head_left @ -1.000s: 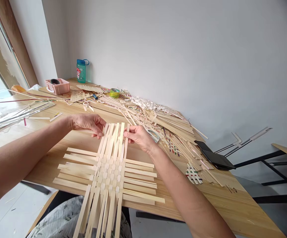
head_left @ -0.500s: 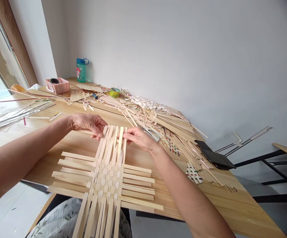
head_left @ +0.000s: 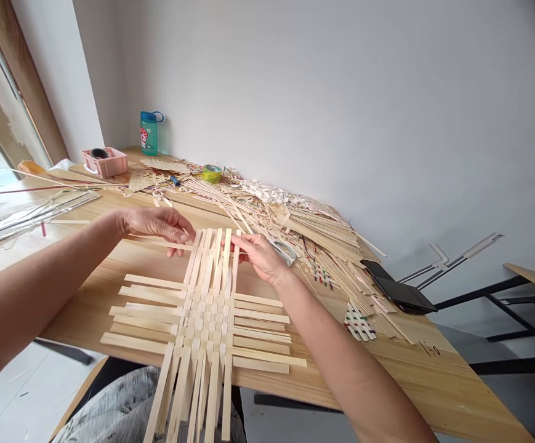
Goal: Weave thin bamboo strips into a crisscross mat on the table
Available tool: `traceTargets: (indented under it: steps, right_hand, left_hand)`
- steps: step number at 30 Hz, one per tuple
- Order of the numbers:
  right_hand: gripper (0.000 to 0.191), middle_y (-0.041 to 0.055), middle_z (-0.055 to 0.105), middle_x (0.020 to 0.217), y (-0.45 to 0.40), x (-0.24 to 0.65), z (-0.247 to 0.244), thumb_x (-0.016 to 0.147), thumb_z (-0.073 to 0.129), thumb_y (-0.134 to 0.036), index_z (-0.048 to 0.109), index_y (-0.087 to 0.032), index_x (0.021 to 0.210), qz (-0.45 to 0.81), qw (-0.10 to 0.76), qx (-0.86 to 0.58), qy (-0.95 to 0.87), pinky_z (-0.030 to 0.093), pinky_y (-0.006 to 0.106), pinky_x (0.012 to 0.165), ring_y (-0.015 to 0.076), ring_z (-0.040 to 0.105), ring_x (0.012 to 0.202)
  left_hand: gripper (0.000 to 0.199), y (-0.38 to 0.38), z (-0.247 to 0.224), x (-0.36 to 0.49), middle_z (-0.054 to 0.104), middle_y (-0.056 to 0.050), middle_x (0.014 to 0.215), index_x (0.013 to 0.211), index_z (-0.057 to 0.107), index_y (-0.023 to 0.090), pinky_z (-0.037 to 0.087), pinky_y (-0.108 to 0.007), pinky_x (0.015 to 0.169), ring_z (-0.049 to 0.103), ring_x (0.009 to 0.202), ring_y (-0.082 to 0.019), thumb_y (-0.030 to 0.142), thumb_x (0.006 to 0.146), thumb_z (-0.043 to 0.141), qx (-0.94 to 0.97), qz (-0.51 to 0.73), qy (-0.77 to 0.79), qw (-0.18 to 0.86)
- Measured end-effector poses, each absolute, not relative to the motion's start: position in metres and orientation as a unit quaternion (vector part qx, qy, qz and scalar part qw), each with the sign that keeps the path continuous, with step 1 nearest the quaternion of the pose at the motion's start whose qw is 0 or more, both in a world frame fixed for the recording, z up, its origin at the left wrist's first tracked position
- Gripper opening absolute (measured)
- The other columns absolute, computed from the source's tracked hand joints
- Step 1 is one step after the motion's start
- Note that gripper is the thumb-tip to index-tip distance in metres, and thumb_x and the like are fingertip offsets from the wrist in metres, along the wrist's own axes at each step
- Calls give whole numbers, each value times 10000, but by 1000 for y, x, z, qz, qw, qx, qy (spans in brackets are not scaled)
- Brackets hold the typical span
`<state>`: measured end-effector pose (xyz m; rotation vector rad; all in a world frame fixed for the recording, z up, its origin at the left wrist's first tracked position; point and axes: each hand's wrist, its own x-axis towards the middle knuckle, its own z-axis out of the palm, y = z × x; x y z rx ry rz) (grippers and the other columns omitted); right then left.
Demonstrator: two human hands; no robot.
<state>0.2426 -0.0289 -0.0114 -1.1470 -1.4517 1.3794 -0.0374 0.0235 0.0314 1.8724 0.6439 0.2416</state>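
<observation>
Now the left hand [head_left: 156, 224] pinches one loose pale bamboo strip [head_left: 160, 243], which reaches the flat woven bamboo mat [head_left: 202, 314]; the right hand [head_left: 258, 255] pinches the mat's upright strips [head_left: 223, 252].

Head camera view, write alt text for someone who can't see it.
Two bare hands, the left hand and right hand, work at the top edge of a flat woven mat of pale bamboo strips on a wooden table. A loose strip runs beneath the left hand. Heaped strips lie beyond, with scissors beside the right hand.

Left hand [head_left: 156, 224] arched, right hand [head_left: 258, 255] pinching
</observation>
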Motion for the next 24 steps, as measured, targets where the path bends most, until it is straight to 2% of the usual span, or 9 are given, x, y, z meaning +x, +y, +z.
traceTargets:
  steps: [3,6,12,18,24]
  right_hand:
    - [409,43,700,751,-28,244,-13,682,779,-568,777,-163,741,541,407,-459,-575,431,220,573,107,567,647]
    - [418,39,695,742,-27,244,-13,681,771,-583,776,-170,739,538,414,-462,-571,436,223,578,109,564,645]
    - [411,55,708,755,-28,242,-14,705,747,-573,776,-167,762,537,406,-463,-576,455,255,602,144,595,670]
    - [399,55,705,768,-26,245,-15,712,750,-559,781,-166,770,528,424,-474,-562,447,241,597,133,592,678]
    - [411,58,687,750,-24,246,-16,728,742,-586,762,-176,751,519,433,-480,-560,463,288,619,158,587,672]
  left_hand:
    - [346,35,29,-48,754,-79,746,1015,731,103,485,-236,641,629,594,-131,385,814,756,756,24,287,588]
    - [251,41,20,-49,733,-61,668,893,752,114,437,-212,552,571,531,-107,338,784,786,738,57,285,609]
    - [259,28,7,-25,714,-72,651,873,770,110,424,-221,518,549,529,-112,347,772,800,724,51,261,636]
    - [284,33,6,-29,728,-85,698,898,767,98,442,-222,544,566,556,-111,364,799,785,722,44,269,636]
    - [283,42,4,-36,708,-55,622,864,760,116,400,-214,499,524,494,-95,371,757,820,724,54,284,627]
